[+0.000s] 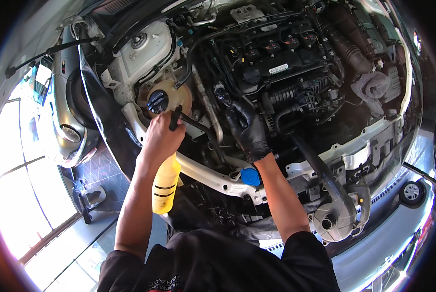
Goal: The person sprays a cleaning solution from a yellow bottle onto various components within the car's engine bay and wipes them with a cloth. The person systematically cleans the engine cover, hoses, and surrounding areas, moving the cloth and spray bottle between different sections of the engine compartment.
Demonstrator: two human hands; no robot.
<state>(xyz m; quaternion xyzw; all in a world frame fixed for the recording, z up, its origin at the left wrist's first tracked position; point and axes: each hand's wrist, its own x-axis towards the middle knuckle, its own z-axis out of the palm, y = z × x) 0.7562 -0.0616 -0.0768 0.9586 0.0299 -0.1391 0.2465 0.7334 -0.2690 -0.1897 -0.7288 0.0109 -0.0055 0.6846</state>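
Observation:
My bare left hand (163,135) is wrapped round the neck of a yellow spray bottle (166,187). Its black spray head (177,117) sticks out above my fingers, in front of the coolant reservoir (183,97) with a black cap (158,101). My right hand (249,129), in a black glove, reaches into the gap left of the engine (276,53). Its fingers are drawn together at a dark part beside the engine; what they grip is hard to make out against the black glove. A metal pipe (208,104) runs between my two hands.
A blue cap (250,176) sits by the front crossmember, below my right wrist. A grey cloth (372,90) lies at the right of the engine bay. A black hose (320,165) crosses the front frame. Another car (71,131) stands at the left.

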